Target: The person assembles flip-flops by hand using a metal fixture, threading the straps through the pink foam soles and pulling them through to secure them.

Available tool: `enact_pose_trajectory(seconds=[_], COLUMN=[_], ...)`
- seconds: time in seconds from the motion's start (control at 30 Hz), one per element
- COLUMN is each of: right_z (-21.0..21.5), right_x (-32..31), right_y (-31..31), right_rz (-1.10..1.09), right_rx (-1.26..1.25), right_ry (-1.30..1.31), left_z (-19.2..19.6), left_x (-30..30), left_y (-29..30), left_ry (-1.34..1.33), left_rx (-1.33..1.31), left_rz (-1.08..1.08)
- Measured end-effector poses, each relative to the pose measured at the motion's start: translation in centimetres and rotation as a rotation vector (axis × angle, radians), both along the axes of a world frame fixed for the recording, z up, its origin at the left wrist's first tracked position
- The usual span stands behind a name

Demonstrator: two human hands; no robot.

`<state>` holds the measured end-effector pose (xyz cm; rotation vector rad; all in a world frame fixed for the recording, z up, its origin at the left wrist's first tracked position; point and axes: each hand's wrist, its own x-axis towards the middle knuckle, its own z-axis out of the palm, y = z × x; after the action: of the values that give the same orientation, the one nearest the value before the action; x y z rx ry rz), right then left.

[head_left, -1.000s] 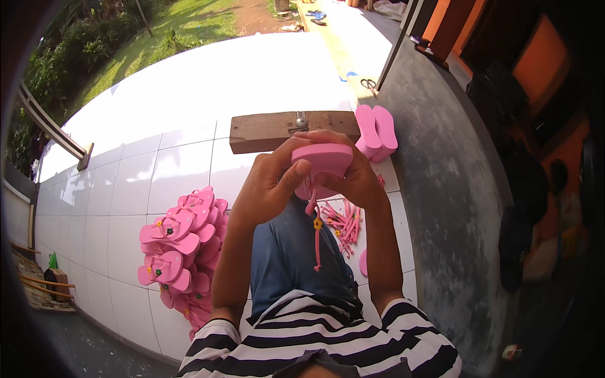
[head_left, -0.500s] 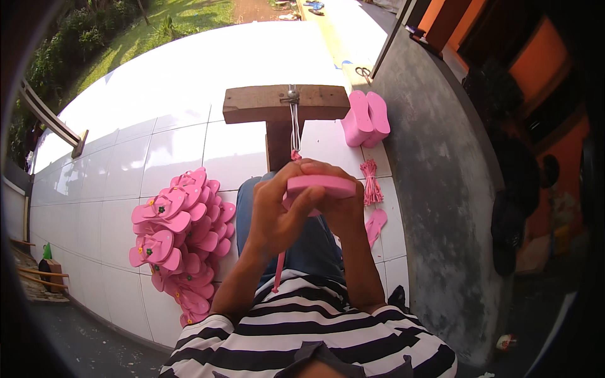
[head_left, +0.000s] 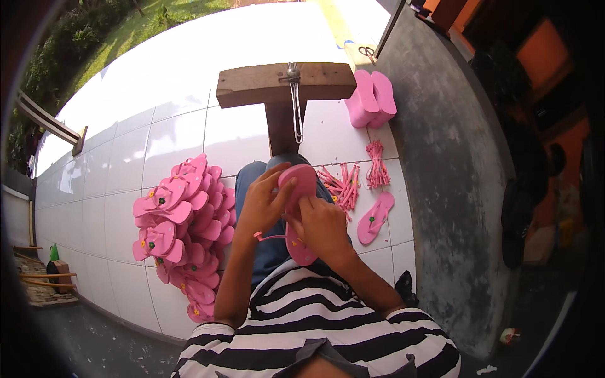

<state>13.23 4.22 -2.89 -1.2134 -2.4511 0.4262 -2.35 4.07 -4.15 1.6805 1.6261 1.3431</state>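
Note:
A pink flip-flop sole point(head_left: 299, 178) is upright over my lap, its upper end held along the left edge by my left hand point(head_left: 263, 200). My right hand point(head_left: 322, 228) closes over the middle of the sole, and its fingertips hide part of it. From beneath that hand a thin pink strap point(head_left: 275, 237) sticks out to the left, ending in a small knob. Ahead of my knees stands a T-shaped wooden post point(head_left: 283, 85), with a loop of white cord point(head_left: 296, 113) hanging free from its metal fitting.
To my left is a heap of pink flip-flops point(head_left: 189, 233) with small flowers. At right on the white tiles lie loose pink straps point(head_left: 343, 189), a tied strap bundle point(head_left: 377, 165), a single flip-flop point(head_left: 376, 218), stacked pink soles point(head_left: 370, 99) and scissors point(head_left: 366, 52). A grey wall point(head_left: 441, 164) runs beyond.
The flip-flop has come down off the white cord toward my lap and turned from edge-on to upright. My right hand has moved down onto its middle. The view has shifted slightly.

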Motion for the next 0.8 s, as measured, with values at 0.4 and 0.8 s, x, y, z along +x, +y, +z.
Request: enact_pose_trajectory(seconds=[0.4, 0.8], right_z=[3.7, 5.6], right_x=[1.6, 0.5], right_y=[0.0, 5.8], right_rz=[0.196, 0.255], right_rx=[-0.156, 0.097], right_ry=[0.419, 0.716], left_z=[5.1, 5.7], left_x=[-3.2, -1.4], left_y=[1.3, 1.1], left_ry=[-0.194, -0.208], left_rx=[-0.003, 0.644], left_rz=[0.100, -0.221])
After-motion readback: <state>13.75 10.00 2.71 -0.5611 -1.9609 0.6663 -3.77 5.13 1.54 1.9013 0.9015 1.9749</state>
